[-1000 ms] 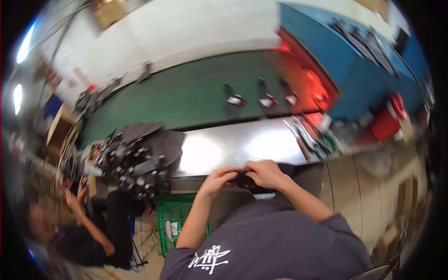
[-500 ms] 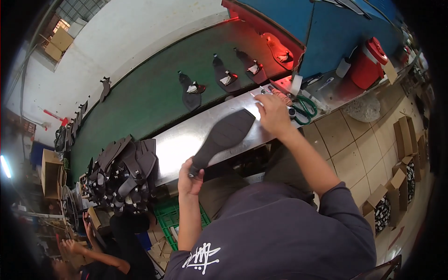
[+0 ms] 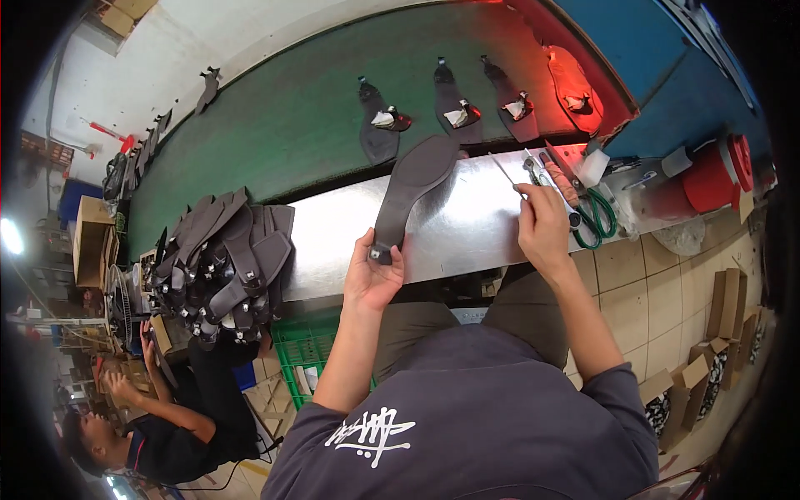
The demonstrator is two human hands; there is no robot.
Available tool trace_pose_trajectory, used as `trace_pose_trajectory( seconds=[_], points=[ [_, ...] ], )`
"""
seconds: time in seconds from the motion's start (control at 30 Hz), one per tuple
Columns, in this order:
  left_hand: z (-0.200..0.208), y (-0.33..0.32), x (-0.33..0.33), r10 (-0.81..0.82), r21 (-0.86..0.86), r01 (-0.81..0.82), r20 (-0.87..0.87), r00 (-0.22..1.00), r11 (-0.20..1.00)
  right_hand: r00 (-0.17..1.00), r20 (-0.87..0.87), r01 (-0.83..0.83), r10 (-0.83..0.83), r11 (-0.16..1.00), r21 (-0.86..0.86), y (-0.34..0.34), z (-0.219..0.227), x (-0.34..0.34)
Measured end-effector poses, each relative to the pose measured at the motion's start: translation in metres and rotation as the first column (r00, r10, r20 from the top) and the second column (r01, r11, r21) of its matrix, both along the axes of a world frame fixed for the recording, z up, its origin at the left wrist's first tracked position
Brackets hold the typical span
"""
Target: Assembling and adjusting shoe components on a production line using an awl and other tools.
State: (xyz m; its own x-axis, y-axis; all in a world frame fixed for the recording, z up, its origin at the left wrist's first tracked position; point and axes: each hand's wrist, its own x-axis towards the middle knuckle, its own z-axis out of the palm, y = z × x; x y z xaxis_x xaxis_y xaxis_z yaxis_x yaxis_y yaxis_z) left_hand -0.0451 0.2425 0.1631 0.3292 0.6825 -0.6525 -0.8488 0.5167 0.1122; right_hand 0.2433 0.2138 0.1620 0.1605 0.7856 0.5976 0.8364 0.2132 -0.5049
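One long, flat, dark grey sole-shaped piece [image 3: 412, 190] with a matte surface is gripped at its near end by the closed fingers of the left hand [image 3: 372, 275], its far end lying over the shiny steel worktable [image 3: 467, 229]. A thin metal rod [image 3: 505, 174] is pinched between the fingertips of the right hand [image 3: 543, 227]. Green-handled scissors [image 3: 597, 217] are laid just right of that hand, beside a red cylindrical container [image 3: 717, 177]. Dark strapped pieces [image 3: 221, 260] are heaped at the left, and similar soles [image 3: 379, 133] are spread on the far green belt [image 3: 283, 125].
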Motion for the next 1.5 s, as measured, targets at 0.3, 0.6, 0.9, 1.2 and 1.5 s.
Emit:
trace_pose_trajectory(
  seconds=[0.3, 0.6, 0.9, 1.2, 1.5],
  points=[
    [-0.013, 0.017, 0.033, -0.122, -0.030, 0.124, 0.067, 0.990, 0.992, 0.326, -0.945, -0.761, -0.011, 0.590, -0.270, -0.026, 0.030, -0.066],
    [-0.015, 0.014, 0.059, -0.245, -0.059, 0.257, 0.157, 0.957, 0.965, 0.554, -0.814, -0.651, 0.174, 0.701, -0.293, -0.021, -0.002, -0.064],
    [-0.007, 0.011, 0.069, -0.205, -0.055, 0.210, 0.088, 0.975, 0.976, 0.283, -0.959, -0.665, 0.033, 0.727, -0.171, -0.010, 0.003, -0.055],
    [0.021, 0.007, 0.080, 0.251, 0.441, 0.110, -0.680, 0.689, 0.891, 0.097, -0.982, -0.903, -0.163, 0.400, -0.155, -0.028, 0.023, -0.064],
    [0.017, -0.002, 0.067, 0.373, 0.541, 0.165, -0.739, 0.561, 0.825, -0.219, -0.917, -0.859, -0.333, 0.512, 0.019, -0.026, 0.023, -0.073]
  ],
)
